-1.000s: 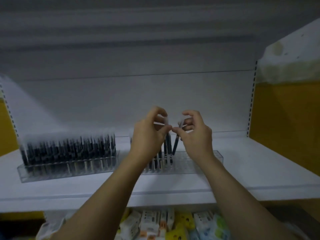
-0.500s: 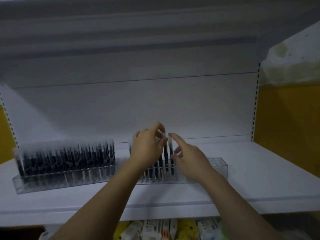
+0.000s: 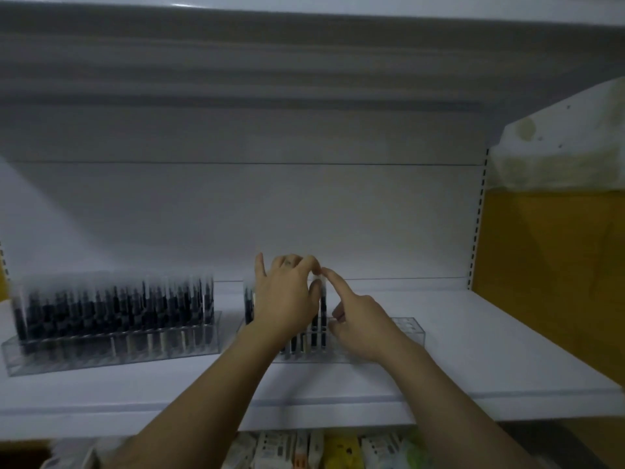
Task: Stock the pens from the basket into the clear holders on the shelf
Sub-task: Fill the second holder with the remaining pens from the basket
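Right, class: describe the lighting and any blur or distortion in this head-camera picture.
Head view: dim light; pen tops in the full left holder smear into a pale haze; the perforated upright leans, likely wide-angle distortion; left hand and right hand look fairly sharp.

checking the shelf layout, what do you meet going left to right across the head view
full pen holder → left hand → pen it pinches → right hand → bare end of second holder → yellow side panel
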The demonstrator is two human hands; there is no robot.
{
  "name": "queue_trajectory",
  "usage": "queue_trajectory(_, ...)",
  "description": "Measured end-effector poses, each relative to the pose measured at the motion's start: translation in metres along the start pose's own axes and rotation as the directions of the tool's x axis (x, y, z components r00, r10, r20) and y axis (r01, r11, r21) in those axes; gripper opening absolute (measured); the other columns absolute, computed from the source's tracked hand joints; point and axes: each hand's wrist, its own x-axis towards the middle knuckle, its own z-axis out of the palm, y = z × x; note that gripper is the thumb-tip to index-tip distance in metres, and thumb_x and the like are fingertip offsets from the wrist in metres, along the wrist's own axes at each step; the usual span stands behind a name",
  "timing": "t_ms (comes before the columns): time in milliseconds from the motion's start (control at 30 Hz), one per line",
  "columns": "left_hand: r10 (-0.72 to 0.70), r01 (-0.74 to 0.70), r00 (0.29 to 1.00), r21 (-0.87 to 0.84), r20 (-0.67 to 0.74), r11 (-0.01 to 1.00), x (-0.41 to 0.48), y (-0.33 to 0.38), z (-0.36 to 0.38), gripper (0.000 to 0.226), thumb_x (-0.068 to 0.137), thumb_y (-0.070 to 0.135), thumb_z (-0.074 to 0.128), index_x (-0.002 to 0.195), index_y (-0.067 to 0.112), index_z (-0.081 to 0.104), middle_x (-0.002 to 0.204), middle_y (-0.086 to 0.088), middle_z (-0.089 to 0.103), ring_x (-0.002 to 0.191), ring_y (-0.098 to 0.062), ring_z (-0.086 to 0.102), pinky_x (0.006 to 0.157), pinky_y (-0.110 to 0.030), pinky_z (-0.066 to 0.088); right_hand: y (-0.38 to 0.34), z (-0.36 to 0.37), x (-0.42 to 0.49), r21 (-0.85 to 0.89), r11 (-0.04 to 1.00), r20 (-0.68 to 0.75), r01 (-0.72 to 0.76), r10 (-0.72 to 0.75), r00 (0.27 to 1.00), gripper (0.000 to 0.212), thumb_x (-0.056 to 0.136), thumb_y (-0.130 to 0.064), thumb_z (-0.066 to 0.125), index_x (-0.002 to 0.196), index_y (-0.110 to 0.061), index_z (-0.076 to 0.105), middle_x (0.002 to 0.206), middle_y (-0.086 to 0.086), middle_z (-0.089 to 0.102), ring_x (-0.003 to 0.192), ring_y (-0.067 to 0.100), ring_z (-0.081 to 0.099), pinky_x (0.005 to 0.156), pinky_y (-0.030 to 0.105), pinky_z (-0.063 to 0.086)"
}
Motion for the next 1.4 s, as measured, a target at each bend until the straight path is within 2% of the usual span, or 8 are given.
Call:
queue_trajectory(167,0.109,-0.111,0.993,-0.04,-0.041,0.993,-0.013,-0.004,-0.01,0.033,0.092,0.036,0.051,0.124,0.031,0.054,0.142,0.003,0.046,0.137,-0.016,0.032,0.118,-0.047,0.002,-0.01,-0.006,-0.017,-0.061,0.998,0.031,-0.011,0.013,0.999,0.107,0.089,-0.02,0.066,0.147,-0.042,-0.021,0.14,0.014,0.047,0.113,0.027,0.057,0.092,0.038,0.05)
queue_trajectory(267,0.157,-0.163,0.983,-0.062,-0.093,0.985,-0.031,-0.008,-0.015,0.033,0.091,0.034,0.055,0.124,0.027,0.057,0.14,0.0,0.049,0.137,-0.019,0.035,0.118,-0.045,0.005,-0.022,-0.014,-0.03,-0.043,0.999,-0.039,0.033,-0.035,0.999,0.101,0.088,-0.028,0.067,0.15,-0.041,-0.011,0.155,0.001,0.029,0.129,0.021,0.046,0.098,0.03,0.04)
queue_trajectory(467,0.159,-0.172,0.977,-0.082,-0.145,0.982,-0.08,-0.026,-0.025,0.027,0.085,0.033,0.06,0.111,0.025,0.063,0.116,0.003,0.062,0.114,-0.02,0.052,0.101,-0.039,0.034,-0.04,-0.007,-0.057,-0.065,0.99,-0.116,0.123,-0.13,0.985,0.071,0.092,-0.037,0.061,0.15,-0.037,0.019,0.148,-0.011,0.034,0.131,0.012,0.041,0.106,0.032,0.039)
queue_trajectory(700,0.086,-0.094,0.991,-0.073,-0.102,0.993,-0.15,-0.059,-0.018,0.025,0.084,0.039,0.054,0.104,0.026,0.062,0.105,0.005,0.062,0.099,-0.02,0.054,0.08,-0.035,0.036,-0.041,0.05,-0.094,0.025,0.988,-0.123,0.155,-0.15,0.981,0.055,0.088,-0.031,0.066,0.137,-0.035,0.044,0.129,-0.015,0.051,0.111,0.004,0.053,0.096,0.032,0.049)
queue_trajectory(867,0.014,-0.014,1.0,-0.127,0.001,0.992,-0.205,-0.083,0.005,0.03,0.085,0.043,0.046,0.104,0.027,0.061,0.101,0.007,0.063,0.096,-0.019,0.056,0.077,-0.033,0.036,-0.024,0.109,-0.132,0.157,0.983,-0.088,0.099,-0.086,0.992,0.041,0.086,-0.022,0.068,0.124,-0.031,0.054,0.111,-0.017,0.054,0.098,-0.002,0.053,0.086,0.029,0.051)
queue_trajectory(1000,-0.072,0.095,0.979,-0.11,0.193,0.989,-0.269,-0.099,0.044,0.027,0.086,0.041,0.053,0.106,0.026,0.061,0.101,0.005,0.063,0.096,-0.024,0.057,0.079,-0.036,0.039,0.003,0.175,-0.167,0.233,0.972,0.048,-0.028,0.017,0.999,0.051,0.087,-0.025,0.069,0.133,-0.029,0.048,0.123,-0.01,0.051,0.113,0.009,0.054,0.09,0.029,0.049)
queue_trajectory(1167,-0.175,0.25,0.863,-0.099,0.473,0.963,-0.337,-0.115,0.088,0.037,0.091,0.04,0.056,0.124,0.024,0.054,0.122,0.003,0.059,0.115,-0.023,0.051,0.091,-0.037,0.038,0.036,0.246,-0.2,0.163,0.97,0.287,-0.179,0.126,0.949,0.061,0.091,-0.031,0.065,0.145,-0.028,0.035,0.148,-0.006,0.034,0.132,0.014,0.039,0.099,0.028,0.04)
queue_trajectory(1400,-0.256,0.353,0.686,-0.004,0.681,0.936,-0.422,-0.128,0.137,0.042,0.093,0.045,0.048,0.131,0.026,0.047,0.132,0.003,0.054,0.122,-0.02,0.047,0.1,-0.035,0.035,0.074,0.318,-0.254,0.047,0.953,0.515,-0.3,0.234,0.824,0.062,0.089,-0.033,0.067,0.143,-0.022,0.04,0.145,0.0,0.041,0.132,0.019,0.043,0.1,0.03,0.039)
